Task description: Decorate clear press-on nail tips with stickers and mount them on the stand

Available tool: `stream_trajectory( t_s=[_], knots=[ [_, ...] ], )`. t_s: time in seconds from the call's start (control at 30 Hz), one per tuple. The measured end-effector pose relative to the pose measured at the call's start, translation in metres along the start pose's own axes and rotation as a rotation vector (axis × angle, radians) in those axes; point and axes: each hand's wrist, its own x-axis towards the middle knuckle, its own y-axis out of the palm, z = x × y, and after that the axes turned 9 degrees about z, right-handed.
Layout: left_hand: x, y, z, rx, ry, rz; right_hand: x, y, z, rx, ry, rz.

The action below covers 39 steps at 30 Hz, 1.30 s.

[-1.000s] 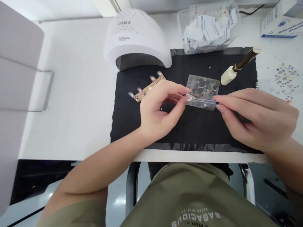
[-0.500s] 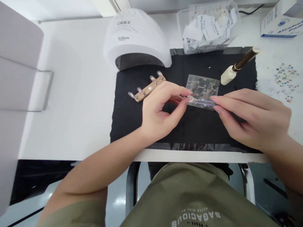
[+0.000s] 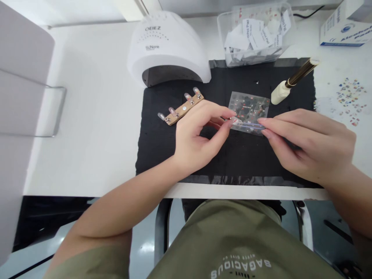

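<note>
My left hand (image 3: 197,135) pinches a small clear nail tip (image 3: 235,120) between thumb and forefinger over the black mat (image 3: 162,135). Thin tweezers (image 3: 250,124) are pinched in my right hand (image 3: 308,143), their point touching the nail tip. Just behind them a clear sticker sheet (image 3: 250,108) with small coloured decals lies on the mat. A tan strip holder (image 3: 181,109) carrying several clear nail tips lies left of my left hand.
A white nail lamp (image 3: 165,46) stands at the back. A clear box of paper pads (image 3: 255,33) sits behind the mat. A gold-handled brush (image 3: 293,79) rests at the mat's right. Loose decals (image 3: 350,99) lie scattered on the white table (image 3: 95,116).
Both hands have drifted slightly up and left, keeping the tweezers on the nail tip. Nothing else has moved.
</note>
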Motion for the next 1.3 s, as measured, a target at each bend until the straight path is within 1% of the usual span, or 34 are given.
stream_trajectory(
  t_s=[0.2, 0.4, 0.6, 1.03, 1.17, 1.3],
  knots=[
    [0.0005, -0.0006, 0.0001, -0.034, 0.012, 0.008, 0.0005, -0.001, 0.0011, -0.005, 0.014, 0.017],
    [0.0, -0.0005, -0.0001, -0.016, 0.02, -0.001, 0.0002, -0.0013, 0.0008, -0.015, 0.016, 0.027],
    [-0.0002, -0.0002, 0.0005, 0.015, 0.032, -0.001, -0.0009, -0.0002, -0.0007, -0.02, 0.006, 0.002],
    [0.0, -0.0001, -0.0019, 0.008, -0.01, 0.002, -0.0009, -0.0016, 0.001, -0.001, 0.039, 0.025],
    [-0.0005, 0.0, -0.0022, 0.009, -0.044, 0.002, -0.0002, -0.0002, 0.0004, -0.003, 0.022, -0.004],
    [-0.0006, -0.0002, -0.0016, 0.004, -0.039, 0.002, -0.0004, 0.002, 0.0001, -0.015, 0.018, -0.034]
  ],
)
